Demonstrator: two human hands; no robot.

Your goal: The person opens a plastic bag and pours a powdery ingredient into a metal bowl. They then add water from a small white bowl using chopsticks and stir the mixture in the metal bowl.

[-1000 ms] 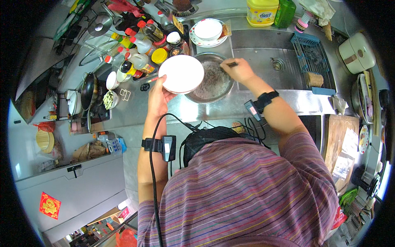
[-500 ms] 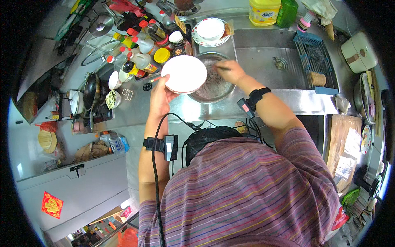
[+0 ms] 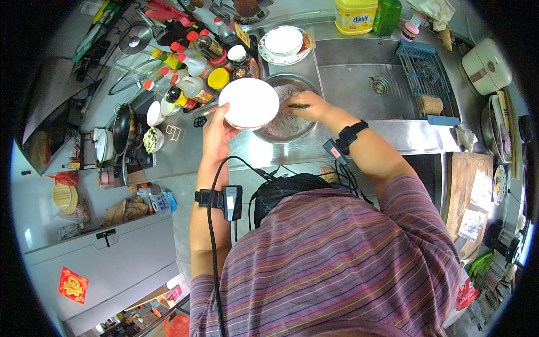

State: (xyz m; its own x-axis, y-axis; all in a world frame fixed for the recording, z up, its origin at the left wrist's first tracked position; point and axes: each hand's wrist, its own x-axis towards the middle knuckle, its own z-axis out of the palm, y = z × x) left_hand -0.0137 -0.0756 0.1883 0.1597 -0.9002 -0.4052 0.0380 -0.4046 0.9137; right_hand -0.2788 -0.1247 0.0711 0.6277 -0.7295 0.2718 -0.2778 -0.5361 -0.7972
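Note:
My left hand point(image 3: 218, 133) grips a white bowl point(image 3: 249, 104) by its left edge, fingers underneath and thumb at the rim. The bowl hovers over the left part of a round metal basin point(image 3: 289, 139) and hides some of it. A pale, floury mass point(image 3: 283, 124) covers the basin's bottom. Over the basin's right side, my right hand point(image 3: 311, 106) is closed around thin dark chopsticks point(image 3: 300, 105). Their tips are hard to make out against the flour and fingers, and I cannot tell how many sticks there are.
Several seasoning bottles point(image 3: 193, 87) crowd the back left. Stacked plates with a bowl point(image 3: 283, 42) stand behind the basin. On the right are a steel sink point(image 3: 351, 92) and a blue drying rack point(image 3: 429, 78). A wok point(image 3: 123, 128) is at the far left.
My right hand has moved left and slightly nearer with the chopsticks, deeper over the basin. My left hand still holds the bowl in about the same place.

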